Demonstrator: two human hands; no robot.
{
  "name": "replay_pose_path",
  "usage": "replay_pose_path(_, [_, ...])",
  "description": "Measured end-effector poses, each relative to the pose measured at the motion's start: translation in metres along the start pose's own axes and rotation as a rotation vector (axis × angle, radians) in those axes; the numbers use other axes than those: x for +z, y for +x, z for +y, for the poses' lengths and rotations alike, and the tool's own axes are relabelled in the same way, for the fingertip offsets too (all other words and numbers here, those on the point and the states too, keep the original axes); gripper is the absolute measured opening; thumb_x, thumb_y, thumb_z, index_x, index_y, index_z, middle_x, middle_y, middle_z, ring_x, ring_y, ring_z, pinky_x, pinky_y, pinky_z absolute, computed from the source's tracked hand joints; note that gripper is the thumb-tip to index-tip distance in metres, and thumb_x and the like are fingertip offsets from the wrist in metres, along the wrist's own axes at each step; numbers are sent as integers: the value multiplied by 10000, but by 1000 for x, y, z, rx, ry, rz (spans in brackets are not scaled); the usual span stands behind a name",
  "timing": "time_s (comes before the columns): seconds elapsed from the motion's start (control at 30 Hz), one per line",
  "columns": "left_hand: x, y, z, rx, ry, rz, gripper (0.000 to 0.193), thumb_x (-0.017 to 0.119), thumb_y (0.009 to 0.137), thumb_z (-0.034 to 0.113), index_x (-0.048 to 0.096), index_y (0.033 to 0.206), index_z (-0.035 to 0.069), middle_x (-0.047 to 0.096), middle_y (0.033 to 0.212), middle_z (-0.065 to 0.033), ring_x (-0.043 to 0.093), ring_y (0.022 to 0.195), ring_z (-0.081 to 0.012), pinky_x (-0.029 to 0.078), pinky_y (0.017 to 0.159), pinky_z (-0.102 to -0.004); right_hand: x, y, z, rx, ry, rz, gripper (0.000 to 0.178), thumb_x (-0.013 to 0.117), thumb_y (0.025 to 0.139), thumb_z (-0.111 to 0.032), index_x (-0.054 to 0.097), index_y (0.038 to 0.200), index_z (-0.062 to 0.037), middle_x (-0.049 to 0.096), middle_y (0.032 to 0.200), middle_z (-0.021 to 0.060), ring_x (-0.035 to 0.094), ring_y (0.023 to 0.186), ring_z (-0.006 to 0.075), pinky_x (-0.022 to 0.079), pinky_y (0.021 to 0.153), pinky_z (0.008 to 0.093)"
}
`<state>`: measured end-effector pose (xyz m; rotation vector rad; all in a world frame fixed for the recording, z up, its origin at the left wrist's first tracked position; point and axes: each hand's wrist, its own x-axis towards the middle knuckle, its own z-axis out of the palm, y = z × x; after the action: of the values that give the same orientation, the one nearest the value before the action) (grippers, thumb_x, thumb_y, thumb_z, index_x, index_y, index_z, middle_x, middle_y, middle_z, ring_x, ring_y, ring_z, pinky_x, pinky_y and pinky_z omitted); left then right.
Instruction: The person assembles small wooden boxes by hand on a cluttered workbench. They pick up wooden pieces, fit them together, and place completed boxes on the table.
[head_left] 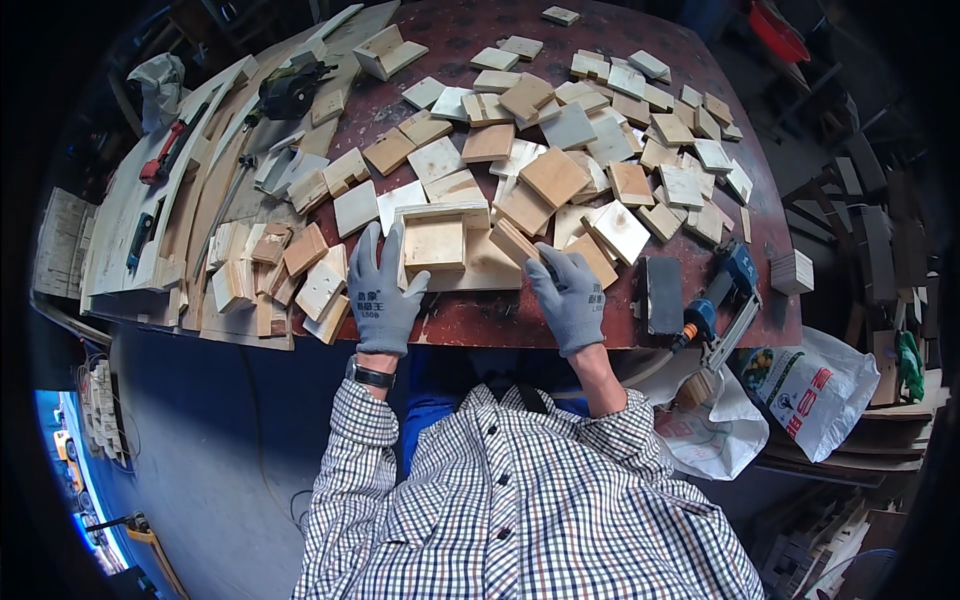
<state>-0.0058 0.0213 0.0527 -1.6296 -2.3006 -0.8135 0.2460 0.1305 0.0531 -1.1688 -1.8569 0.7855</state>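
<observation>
A small wooden box [436, 244], with raised walls around a square recess, lies at the table's near edge in front of me. My left hand [385, 295], in a grey glove, rests against the left side of this box with its fingers stretched out and thumb apart. Between the thumb and fingers of my gloved right hand [568, 300] is the end of a tan wooden block [514, 243], tilted beside the box's right side. A pale board [490, 268] lies under the block and next to the box.
Many loose wooden blocks [555, 177] cover the dark red table [730, 90]. To the right are a black block [662, 295] and a blue nail gun [735, 275]. Long boards [215, 150] with a red tool [165, 150] lie left. White sacks [810, 390] hang below right.
</observation>
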Motion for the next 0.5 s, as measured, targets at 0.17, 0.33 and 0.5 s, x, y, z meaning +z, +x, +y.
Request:
replay_pose_path(0.17, [-21, -5, 16, 36, 20, 241, 691, 868, 822, 206, 603, 1449, 91, 544, 1413, -144, 532, 1299, -314, 467, 1075, -438, 1, -4, 15, -516, -523, 28, 353, 747, 873, -202, 696, 1221, -230, 664, 1154, 20, 658, 894, 243, 498, 764, 415])
replay_pose_path(0.33, [-22, -38, 33, -307, -520, 97, 424, 799, 919, 114, 663, 1314, 42, 656, 1171, -53, 624, 853, -106, 546, 711, -243, 4, -20, 31, -442, -656, -108, 331, 712, 892, -201, 691, 1222, -207, 658, 1127, 48, 658, 940, 256, 481, 803, 439])
replay_pose_path(0.5, [12, -75, 33, -782, -1232, -126, 507, 688, 995, 101, 528, 1455, -38, 636, 1309, -150, 681, 1054, -179, 595, 896, -298, 13, -7, -12, -475, -506, 12, 313, 695, 932, -255, 679, 1222, -137, 682, 1155, 100, 679, 931, 266, 497, 777, 439])
